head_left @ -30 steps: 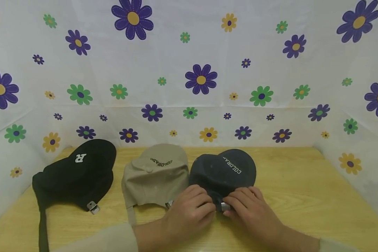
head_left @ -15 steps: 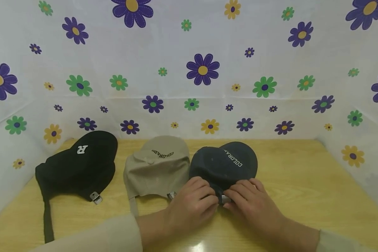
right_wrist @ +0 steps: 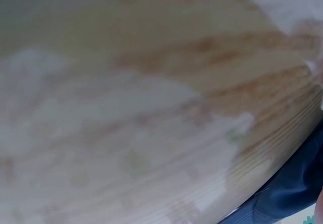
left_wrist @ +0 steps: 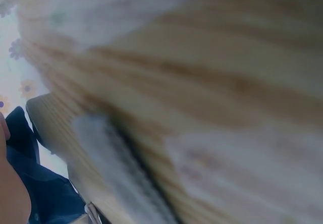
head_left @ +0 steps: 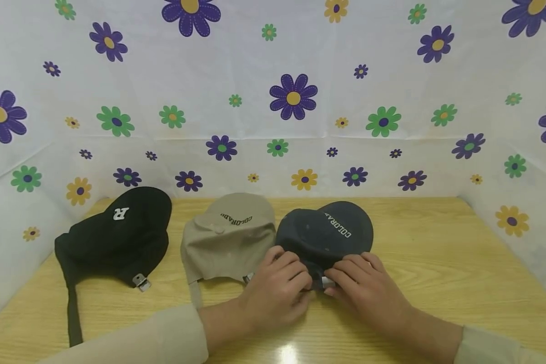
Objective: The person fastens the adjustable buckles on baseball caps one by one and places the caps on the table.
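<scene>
A navy cap (head_left: 318, 232) with white "COLORADO" lettering lies right of centre in the head view, its back strap side toward me. At that near edge my left hand (head_left: 278, 284) pinches the dark strap with curled fingers. My right hand (head_left: 367, 284) grips the strap's other end beside a silver metal buckle (head_left: 328, 282), which shows partly between the hands. Most of the strap is hidden behind the fingers. Blue fabric of the navy cap (left_wrist: 48, 196) fills the lower left corner of the left wrist view, and the cap (right_wrist: 295, 183) shows at the right wrist view's lower right.
A beige "COLORADO" cap (head_left: 232, 242) lies left of the navy one, against it or very close. Farther left is a black cap (head_left: 118, 242) with a white R, its strap hanging toward me. A flower-printed cloth (head_left: 236, 65) encloses the wooden table (head_left: 437, 253).
The head view has tilted downward, so caps and table sit higher in the picture. Both hands stay at the navy cap's strap with only slight finger movement.
</scene>
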### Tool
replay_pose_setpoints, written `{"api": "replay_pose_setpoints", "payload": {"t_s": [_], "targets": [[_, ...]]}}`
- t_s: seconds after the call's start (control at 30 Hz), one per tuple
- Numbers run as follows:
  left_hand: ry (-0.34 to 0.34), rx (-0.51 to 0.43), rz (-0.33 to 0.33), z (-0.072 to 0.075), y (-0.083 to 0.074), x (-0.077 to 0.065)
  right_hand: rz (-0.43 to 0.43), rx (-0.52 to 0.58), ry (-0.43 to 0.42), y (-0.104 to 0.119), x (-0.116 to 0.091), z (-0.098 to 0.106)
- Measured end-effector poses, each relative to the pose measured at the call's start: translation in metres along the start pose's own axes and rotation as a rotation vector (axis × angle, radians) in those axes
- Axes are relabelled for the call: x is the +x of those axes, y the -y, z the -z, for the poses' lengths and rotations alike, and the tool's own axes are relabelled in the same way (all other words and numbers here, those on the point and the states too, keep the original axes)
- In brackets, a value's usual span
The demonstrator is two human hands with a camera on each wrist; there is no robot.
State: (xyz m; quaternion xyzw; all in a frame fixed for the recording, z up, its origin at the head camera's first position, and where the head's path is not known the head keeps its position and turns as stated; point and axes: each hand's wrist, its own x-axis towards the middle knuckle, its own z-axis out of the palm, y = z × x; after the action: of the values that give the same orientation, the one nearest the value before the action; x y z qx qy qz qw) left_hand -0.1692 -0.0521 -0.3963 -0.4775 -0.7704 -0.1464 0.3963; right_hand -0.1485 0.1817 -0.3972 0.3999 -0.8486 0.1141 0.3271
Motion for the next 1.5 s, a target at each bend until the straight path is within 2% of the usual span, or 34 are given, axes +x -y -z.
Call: {"api": "replay_pose_setpoints", "payload": {"t_s": [0.2,0.37,0.5,0.8,0.97,1.13,1.5], "targets": [[-0.011,-0.003,-0.014,0.0,0.004,0.002,0.008,0.009,-0.003,-0.003,0.003,0.0],[-0.027,0.003,-0.019,-0.002,0.014,0.012,0.005,-0.014,0.039,-0.014,0.013,0.005],[-0.041,0.024,-0.037,-0.004,0.018,0.017,0.015,-0.024,0.026,-0.019,0.017,0.005],[-0.078,-0.008,-0.035,-0.004,0.0,-0.005,0.041,0.002,0.004,0.0,-0.002,-0.007],[-0.056,-0.02,-0.007,-0.006,0.001,-0.001,0.008,0.011,0.023,-0.002,-0.001,-0.005],[-0.064,-0.01,-0.04,-0.006,0.003,0.0,0.012,-0.001,0.022,-0.004,-0.001,-0.004],[-0.046,-0.067,-0.066,-0.005,0.002,0.001,0.019,-0.012,0.012,-0.003,-0.003,-0.004]]}}
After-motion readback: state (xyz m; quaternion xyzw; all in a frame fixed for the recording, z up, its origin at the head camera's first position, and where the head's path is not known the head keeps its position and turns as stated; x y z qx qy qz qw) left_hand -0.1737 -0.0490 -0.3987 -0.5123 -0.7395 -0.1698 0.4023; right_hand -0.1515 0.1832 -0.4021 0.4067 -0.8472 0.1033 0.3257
